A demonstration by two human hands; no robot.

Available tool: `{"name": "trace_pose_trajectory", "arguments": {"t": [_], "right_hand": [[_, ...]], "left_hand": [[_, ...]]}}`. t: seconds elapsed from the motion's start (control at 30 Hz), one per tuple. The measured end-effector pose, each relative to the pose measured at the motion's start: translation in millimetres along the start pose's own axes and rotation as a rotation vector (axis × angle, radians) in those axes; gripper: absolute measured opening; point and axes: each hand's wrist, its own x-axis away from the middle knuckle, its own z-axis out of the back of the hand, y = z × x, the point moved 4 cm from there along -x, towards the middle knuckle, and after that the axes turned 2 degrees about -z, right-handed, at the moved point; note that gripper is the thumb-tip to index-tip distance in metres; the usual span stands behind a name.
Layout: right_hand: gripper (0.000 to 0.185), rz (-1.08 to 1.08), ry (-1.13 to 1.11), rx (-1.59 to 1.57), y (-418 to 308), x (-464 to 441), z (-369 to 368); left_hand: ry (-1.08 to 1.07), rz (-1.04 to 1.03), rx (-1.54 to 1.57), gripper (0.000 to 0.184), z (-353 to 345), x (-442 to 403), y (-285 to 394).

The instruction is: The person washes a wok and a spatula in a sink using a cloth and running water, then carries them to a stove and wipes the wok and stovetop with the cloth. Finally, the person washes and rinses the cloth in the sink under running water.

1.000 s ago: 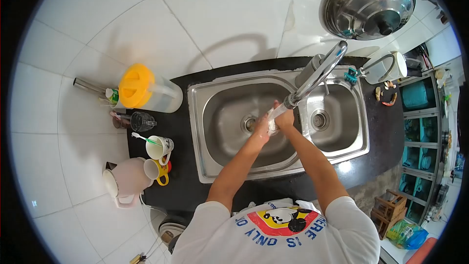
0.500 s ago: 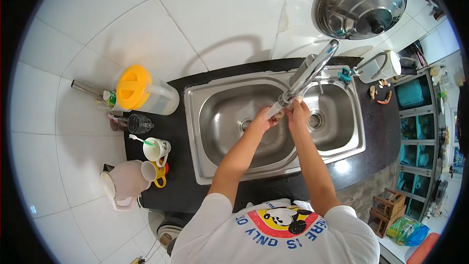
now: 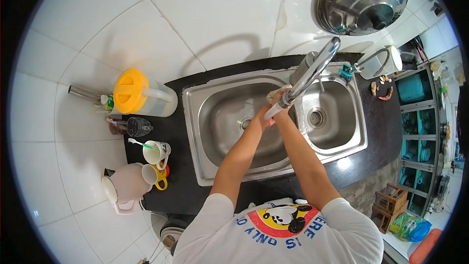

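My left hand (image 3: 264, 118) is over the large left basin of a steel double sink (image 3: 215, 132), its visible fingers curled, beside the stream of water running from the faucet (image 3: 317, 63). My right hand (image 3: 277, 100) is against it, partly behind the faucet's spout end, with the fingers bent. A pale, wet-looking lump (image 3: 279, 91) shows at the right hand's fingers; whether it is a thing or the fingers themselves is unclear. The hands overlap, so what lies between them is hidden.
Left on the black counter (image 3: 181, 195) stand a yellow-lidded pitcher (image 3: 146, 95), a glass mug (image 3: 139, 127), a white mug with toothbrush (image 3: 156, 152), a yellow mug (image 3: 160, 176) and a pink kettle (image 3: 128, 183). Food scraps (image 3: 383, 88) lie right. A large metal lid (image 3: 361, 5) hangs above.
My right hand has moved left and up, from beside the water stream to behind the spout end, closer against my left hand. A pale lump now shows at its fingers.
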Motion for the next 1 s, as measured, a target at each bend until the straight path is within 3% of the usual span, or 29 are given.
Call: {"name": "trace_pose_trajectory", "arguments": {"t": [0.07,0.17,0.27,0.3,0.37,0.43,0.53,0.63,0.73,0.83,0.93,1.0], "right_hand": [[0.024,0.019,0.005,-0.172,5.6,1.9,-14.1],[0.033,0.049,-0.140,-0.097,37.2,-8.7,-50.8],[0.033,0.036,-0.372,0.163,-22.5,2.4,-28.0],[0.032,0.072,-0.371,0.196,-28.8,4.4,-28.9],[0.032,0.188,-0.381,0.254,-37.1,5.6,-30.7],[0.033,0.344,-0.395,0.306,-42.7,6.8,-29.9],[0.033,0.481,-0.480,0.142,-48.3,7.6,-22.7],[0.030,0.442,-0.674,-0.014,-48.5,12.7,-18.7],[0.027,0.313,-1.073,-0.119,-11.8,26.8,-36.1],[0.029,-0.423,-1.305,-0.558,19.4,42.9,-14.6],[0.037,-0.879,-1.206,-0.864,11.7,50.8,26.2],[0.046,-0.899,-1.220,-0.897,7.5,51.1,39.3]], "left_hand": [[-0.009,-0.057,-0.055,0.022,-15.8,24.7,4.9],[0.009,-0.176,-0.147,0.022,-43.7,68.4,15.7],[-0.142,-0.264,-0.349,0.021,18.7,15.6,18.2],[-0.215,-0.393,-0.592,0.020,49.2,-11.4,19.6],[-0.199,-0.361,-0.581,0.018,54.8,-21.1,23.8],[-0.026,-0.034,-0.075,0.016,34.4,-7.7,21.3],[0.047,-0.020,-0.072,0.014,38.5,1.5,22.2],[0.099,-0.107,-0.057,0.015,20.4,29.4,22.3],[0.218,-0.021,0.033,0.018,49.8,40.9,11.3],[0.174,-0.160,-0.177,0.019,65.6,71.7,7.5],[-0.013,-0.181,0.077,0.024,64.8,88.8,15.0],[-0.059,-0.138,0.112,0.026,30.7,107.1,19.2]]}}
